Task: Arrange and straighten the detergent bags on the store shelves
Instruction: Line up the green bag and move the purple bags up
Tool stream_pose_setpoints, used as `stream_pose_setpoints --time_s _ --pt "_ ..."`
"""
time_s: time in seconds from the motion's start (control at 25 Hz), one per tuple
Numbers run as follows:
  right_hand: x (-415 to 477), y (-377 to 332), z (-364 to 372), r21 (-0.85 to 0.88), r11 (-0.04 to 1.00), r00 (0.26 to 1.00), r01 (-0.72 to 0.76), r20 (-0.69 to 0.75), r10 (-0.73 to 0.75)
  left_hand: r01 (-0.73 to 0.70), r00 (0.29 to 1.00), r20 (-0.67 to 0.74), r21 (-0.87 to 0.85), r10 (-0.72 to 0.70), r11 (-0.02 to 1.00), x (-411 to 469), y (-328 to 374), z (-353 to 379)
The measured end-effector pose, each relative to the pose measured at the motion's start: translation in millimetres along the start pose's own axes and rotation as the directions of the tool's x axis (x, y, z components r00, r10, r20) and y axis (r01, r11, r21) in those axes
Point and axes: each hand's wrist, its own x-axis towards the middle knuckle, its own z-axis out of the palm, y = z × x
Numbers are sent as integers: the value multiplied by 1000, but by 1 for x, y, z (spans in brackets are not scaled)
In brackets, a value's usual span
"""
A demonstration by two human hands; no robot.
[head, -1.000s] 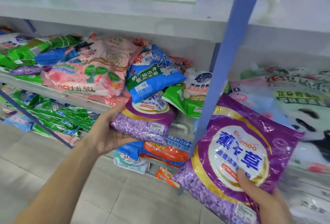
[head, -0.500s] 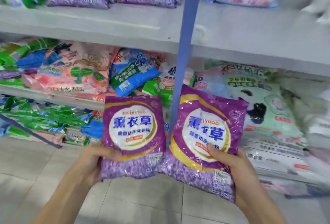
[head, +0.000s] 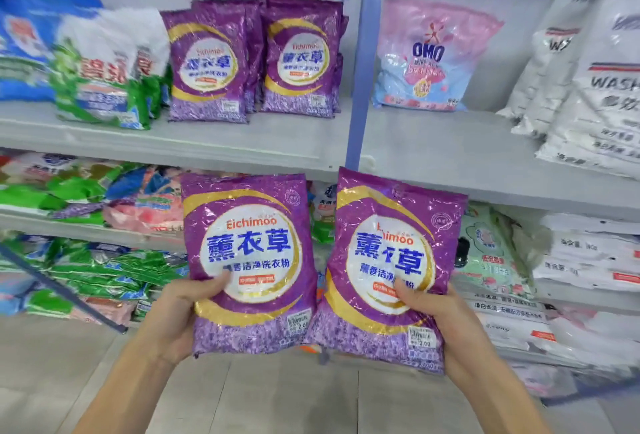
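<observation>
L hand point(head: 173, 316): thumb + fingers clamp left purple bag point(head: 247, 260), below-left of blue post point(head: 356, 87).
R hand point(head: 446, 322): thumb + fingers clamp right purple bag point(head: 391, 260), tilted, below-right of post.

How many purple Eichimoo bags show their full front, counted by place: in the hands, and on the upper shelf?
Held: 2, left bag in left hand, right bag in right hand
On upper shelf, facing front: 2, left shelf bag, right shelf bag
Total: 4; bags stacked behind are uncountable.
</observation>
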Motion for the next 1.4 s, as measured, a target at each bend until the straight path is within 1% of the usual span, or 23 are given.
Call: stream_pose_setpoints --time_s 0.12,0.28,0.4,0.48,0.64,0.76,0.88,1.0,1.08,1.16,1.2,1.28,1.4 --pt "-4 -23 28 4 998 997 69 44 -69 -62 998 -30 -10 62 998 -10 37 9" --pt "2 -48 66 10 992 990 124 63 -125 -170 984 -39 37 172 985 -10 85 12" --pt "13 -62 92 -27 986 984 163 73 -161 -233 972 -9 53 234 971 1 115 9" --pt "22 -68 109 -44 984 983 172 68 -169 -270 963 50 73 267 960 14 141 9" --pt "41 -73 137 -30 973 972 230 56 -228 -329 942 131 175 310 928 67 203 30" --pt "58 -76 151 0 964 964 266 18 -266 -333 935 199 208 293 920 124 238 66" --pt "84 -77 159 -16 954 953 298 -60 -298 -306 931 275 235 239 923 181 253 92" --pt "107 -75 163 -41 940 931 338 -135 -340 -320 924 281 204 258 925 234 253 113" --pt "117 -79 167 -55 933 922 357 -138 -361 -378 921 214 301 325 875 263 247 127" --pt "124 -78 171 -49 937 923 347 -163 -350 -432 891 92 468 444 771 281 240 132" --pt "127 -79 172 -38 938 920 345 -186 -345 -444 869 60 532 491 721 286 235 131" --pt "133 -81 176 -26 936 911 351 -223 -348 -473 833 62 596 550 649 291 229 123" --pt "141 -83 185 -14 925 894 380 -250 -371 -529 799 116 600 590 599 283 231 114"
